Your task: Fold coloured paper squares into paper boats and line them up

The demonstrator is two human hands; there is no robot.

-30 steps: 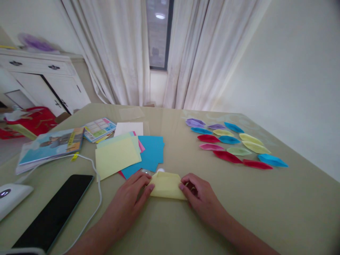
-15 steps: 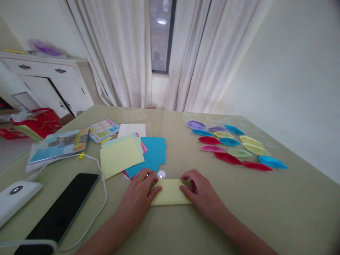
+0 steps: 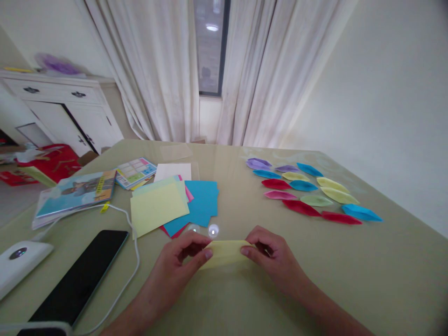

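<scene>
Your left grip (image 3: pixel 181 257) and right grip (image 3: pixel 272 252) are pinching the yellow paper strip (image 3: pixel 227 253), probably light and crease-prone, at its 9 and 3 o'clock ends.

Matt yellow paper (image 3: pixel 227 254), glossy black phone (image 3: pixel 79 277), smooth sheeny tabletop (image 3: pixel 350 270), cloth curtains (image 3: pixel 157 70).

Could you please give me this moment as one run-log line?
left hand: holding yellow paper, left end | right hand: holding right end | left: colored sheets, black phone | right: folded paper pieces
</scene>
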